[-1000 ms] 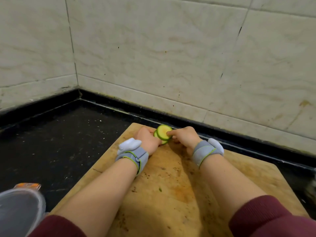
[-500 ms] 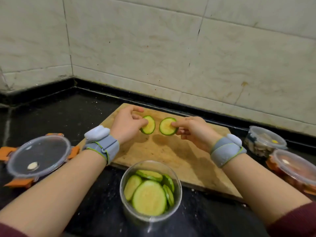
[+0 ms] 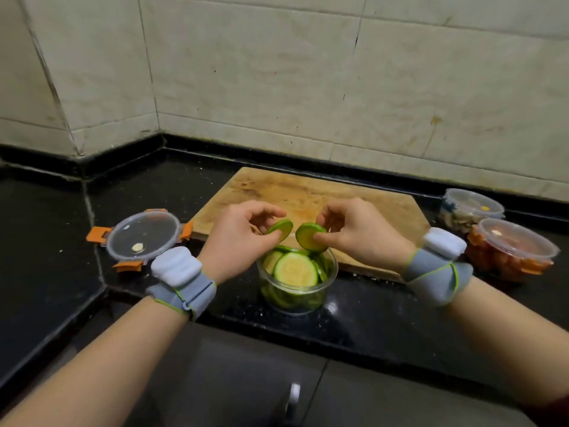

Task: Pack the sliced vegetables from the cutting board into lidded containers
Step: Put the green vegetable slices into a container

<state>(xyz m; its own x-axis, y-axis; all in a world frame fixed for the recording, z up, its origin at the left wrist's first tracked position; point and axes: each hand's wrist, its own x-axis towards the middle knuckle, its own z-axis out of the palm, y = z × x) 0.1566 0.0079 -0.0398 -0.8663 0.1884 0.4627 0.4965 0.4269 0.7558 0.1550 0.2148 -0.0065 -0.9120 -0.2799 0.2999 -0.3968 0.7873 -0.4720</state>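
My left hand pinches one green zucchini slice, and my right hand pinches another zucchini slice. Both slices hang tilted just above a round clear glass container that stands on the black counter in front of the wooden cutting board. Several zucchini slices fill the container nearly to its rim. The board's visible surface is bare of slices. A clear round lid with orange clips lies flat on the counter to the left of the board.
Two lidded round containers stand at the right: one with orange pieces, and behind it one with pale contents. Tiled walls meet in a corner at the back left. The black counter ends at its front edge just below the glass container.
Both hands lifted the two slices off the board and carried them back toward me, from the far part of the board to just above the glass container.
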